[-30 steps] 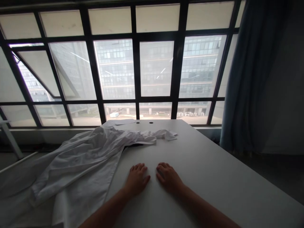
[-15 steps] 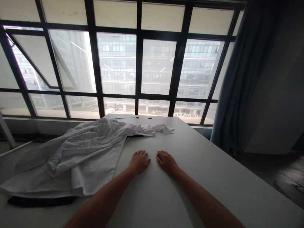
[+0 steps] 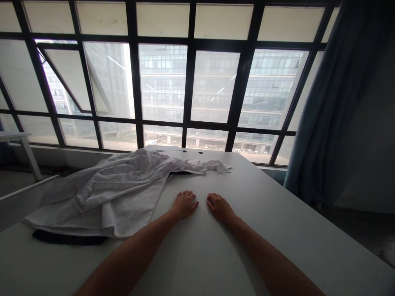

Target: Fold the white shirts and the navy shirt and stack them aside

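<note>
So both hands are just parked palm down on the white surface point(image 3: 197, 250), side by side with a small gap between them. Left hand point(image 3: 185, 205): fingers point(image 3: 187, 194) a bit spread and nearly straight, thumb out toward the other hand, nothing in its grip. Right hand point(image 3: 219, 207): fingers loosely bent and resting, not closed on anything I can see, though I can't tell what's under the palm.

The white cloth point(image 3: 120, 185) is off to the left, nearest the left hand but not touching it. It's bunched and wrinkled toward the far side, flatter up close, with a thin crumpled end stretching right, out past both hands. Something dark point(image 3: 69, 237) pokes out from under its near edge, can't make out what.

Further back there are two round holes point(image 3: 184, 151) in the surface, then big windows point(image 3: 215, 86), and a blue curtain point(image 3: 321, 123) over on the right.
</note>
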{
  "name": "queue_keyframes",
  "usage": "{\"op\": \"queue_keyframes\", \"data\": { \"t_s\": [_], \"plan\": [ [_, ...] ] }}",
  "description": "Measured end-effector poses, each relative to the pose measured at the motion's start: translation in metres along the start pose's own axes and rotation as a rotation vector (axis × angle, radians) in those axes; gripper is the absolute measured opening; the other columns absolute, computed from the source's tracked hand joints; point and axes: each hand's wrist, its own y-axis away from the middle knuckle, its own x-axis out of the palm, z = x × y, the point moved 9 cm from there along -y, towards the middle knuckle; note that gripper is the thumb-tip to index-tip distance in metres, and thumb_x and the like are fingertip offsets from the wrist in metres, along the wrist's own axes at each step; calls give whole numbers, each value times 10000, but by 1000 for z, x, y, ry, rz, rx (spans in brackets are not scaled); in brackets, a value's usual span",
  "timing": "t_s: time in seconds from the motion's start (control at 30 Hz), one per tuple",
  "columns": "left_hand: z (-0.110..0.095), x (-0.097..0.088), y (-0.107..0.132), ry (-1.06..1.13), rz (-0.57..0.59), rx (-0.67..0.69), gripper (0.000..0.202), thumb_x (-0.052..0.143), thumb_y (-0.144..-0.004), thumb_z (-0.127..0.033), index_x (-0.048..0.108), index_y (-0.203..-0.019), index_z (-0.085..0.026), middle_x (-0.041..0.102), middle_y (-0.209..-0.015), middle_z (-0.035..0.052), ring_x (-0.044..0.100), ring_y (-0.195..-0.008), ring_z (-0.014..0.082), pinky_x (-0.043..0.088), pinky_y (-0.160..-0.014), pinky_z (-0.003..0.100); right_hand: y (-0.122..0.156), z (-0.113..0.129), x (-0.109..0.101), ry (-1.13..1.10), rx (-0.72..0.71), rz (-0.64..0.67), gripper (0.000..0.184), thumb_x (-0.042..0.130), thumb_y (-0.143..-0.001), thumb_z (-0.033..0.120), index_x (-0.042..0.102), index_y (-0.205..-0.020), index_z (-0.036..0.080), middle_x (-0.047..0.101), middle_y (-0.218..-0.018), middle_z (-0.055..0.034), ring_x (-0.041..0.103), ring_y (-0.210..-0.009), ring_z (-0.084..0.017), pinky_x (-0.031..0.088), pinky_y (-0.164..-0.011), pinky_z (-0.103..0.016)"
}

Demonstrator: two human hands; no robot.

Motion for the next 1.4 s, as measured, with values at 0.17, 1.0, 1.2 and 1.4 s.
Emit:
{"op": "queue_keyframes", "data": {
  "t_s": [0.17,1.0,1.2,1.4],
  "plan": [
    [0,-1,1,-7,2,3,391,482,-938,-406,585,-1250,-194,520,-1403,103,447,-1303,252,314,-1101,429,1,2,-1,-1,-8,-4,271,462,-906,257,637,-1090,163,637,-1225,-118,582,-1108,-217,395,-948,-298],
    [174,-124,50,-116,-161,-345,386,474,-901,-351,665,-1155,-133,667,-1194,146,612,-1099,301,439,-962,418,18,16,-11,109,-28,64,258,474,-922,260,669,-1056,157,647,-1100,-113,560,-1023,-210,392,-888,-287],
    [237,-150,103,-338,-261,-634,475,530,-880,-303,533,-1327,-142,543,-1366,178,468,-1265,346,201,-1077,624,18,16,-11,106,-24,74,253,461,-931,241,661,-1063,159,641,-1104,-111,555,-1047,-197,376,-921,-272],
    [228,-143,102,-374,-203,-612,284,453,-911,-195,675,-1079,-135,666,-1150,153,585,-1104,324,200,-1070,604,18,17,-12,99,-34,68,264,467,-923,248,664,-1066,145,641,-1115,-128,559,-1037,-221,392,-925,-304]
  ]
}}
